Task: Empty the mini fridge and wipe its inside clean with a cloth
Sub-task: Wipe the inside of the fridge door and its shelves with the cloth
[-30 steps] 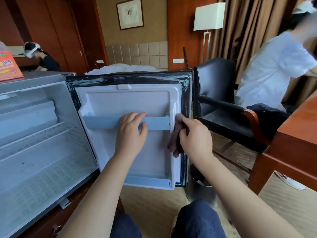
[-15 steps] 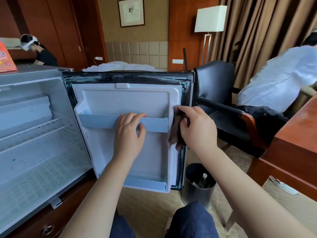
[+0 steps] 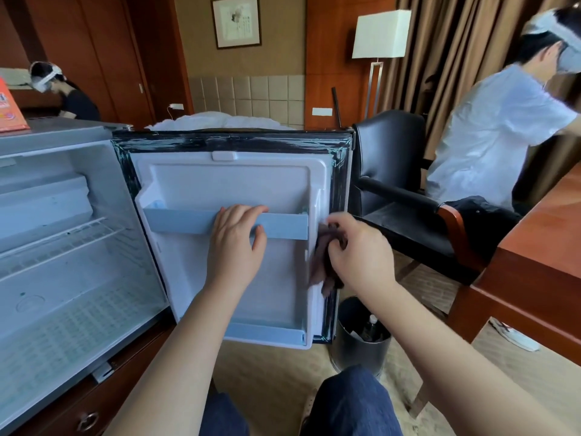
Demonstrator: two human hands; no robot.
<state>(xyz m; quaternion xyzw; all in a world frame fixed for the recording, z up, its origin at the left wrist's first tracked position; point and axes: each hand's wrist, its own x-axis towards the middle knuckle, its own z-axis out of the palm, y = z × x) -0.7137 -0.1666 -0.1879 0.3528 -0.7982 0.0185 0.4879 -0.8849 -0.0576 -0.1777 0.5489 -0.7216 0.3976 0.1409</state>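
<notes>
Mini fridge (image 3: pixel 63 262) cabinet stood left of the open door (image 3: pixel 226 184), hinged to it. Its cavity showed only a wire shelf (image 3: pixel 59 243) and bare liner, so we judged the emptying done. On the door's inner face we logged the left hand (image 3: pixel 234 247), fingers hooked over the top of the pale blue rail (image 3: pixel 176 220) and thumb on its front, steadying the panel. The hands were apart. At the door's right edge the right hand (image 3: pixel 355 256) pinched a dark cloth (image 3: pixel 322 265), which was bunched and hanging down against the liner's raised border. That border ran top to bottom, so we reckoned the next stroke should follow it vertically, and the right hand was the nearer one. The cavity lay well left of the door, past the left hand, so wiping it would call for a long reach across. A black bin (image 3: pixel 358 347) sat below the door's lower right corner.
</notes>
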